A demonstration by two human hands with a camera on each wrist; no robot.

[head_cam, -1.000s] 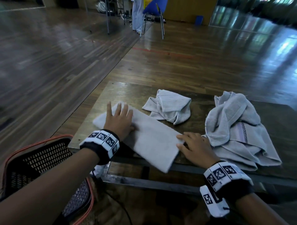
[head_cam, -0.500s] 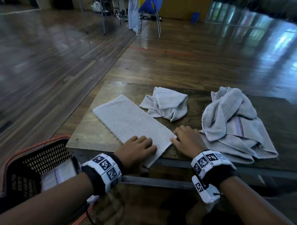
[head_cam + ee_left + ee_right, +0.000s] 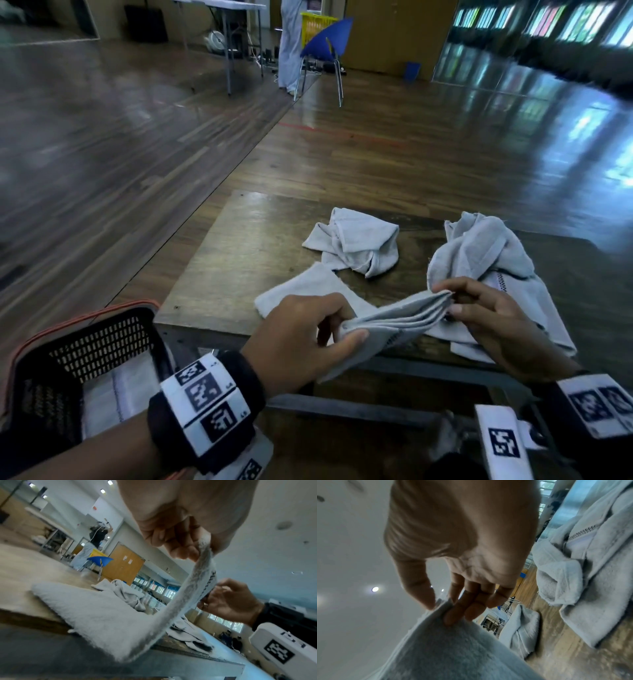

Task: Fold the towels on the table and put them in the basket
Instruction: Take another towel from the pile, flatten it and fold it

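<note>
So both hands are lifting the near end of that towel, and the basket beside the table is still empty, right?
Not quite: the basket is not empty. The head view shows a folded white towel already lying in it. The rest holds: the left hand and right hand pinch the near end of the half-folded towel.

Folded towel (image 3: pixel 394 322): pale grey terry, long narrow strip in several layers; near end lifted off table (image 3: pixel 219 260), far end flat on top, near front edge.
Crumpled small towel (image 3: pixel 356 246): same grey, bunched heap, mid-table, just behind strip.
Large towel (image 3: pixel 479 260): grey, checked woven band, loose pile at right side of table.
Basket (image 3: pixel 99 339): black perforated plastic, orange rim, beside table's left front corner, lower than top; white folded towel (image 3: pixel 116 394) lying inside.
</note>
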